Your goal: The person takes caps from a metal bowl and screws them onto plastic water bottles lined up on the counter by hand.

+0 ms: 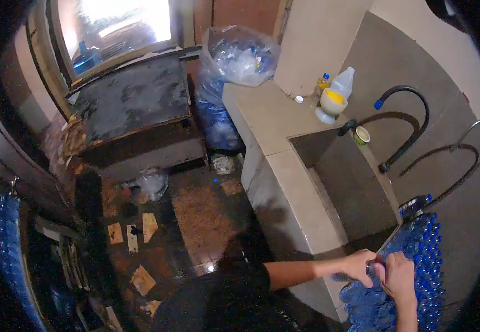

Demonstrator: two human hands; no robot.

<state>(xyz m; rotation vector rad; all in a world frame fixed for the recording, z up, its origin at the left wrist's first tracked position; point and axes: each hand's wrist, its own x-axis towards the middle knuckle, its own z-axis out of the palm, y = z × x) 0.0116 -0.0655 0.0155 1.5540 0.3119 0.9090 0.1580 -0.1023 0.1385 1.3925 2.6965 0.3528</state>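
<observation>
Over the counter's near end, my left hand (361, 266) is closed around a clear plastic bottle (370, 269), of which only a small part shows between the hands. My right hand (399, 275) is closed at the bottle's other end, its fingers curled close against my left hand. Whether it grips the cap itself is hidden. Below and around both hands lie many plastic bottles (419, 265) with blue caps, packed in a pile. One more bottle (415, 206) lies on its side by the sink's corner.
A deep sink (320, 191) is set in the tiled counter (276, 130), with a black curved faucet (427, 108) behind it. A cup (334, 100), a white bottle (344, 80) and a tin (361, 135) stand beyond. A bag of bottles (218, 102) and a dark cabinet (135, 99) are farther back.
</observation>
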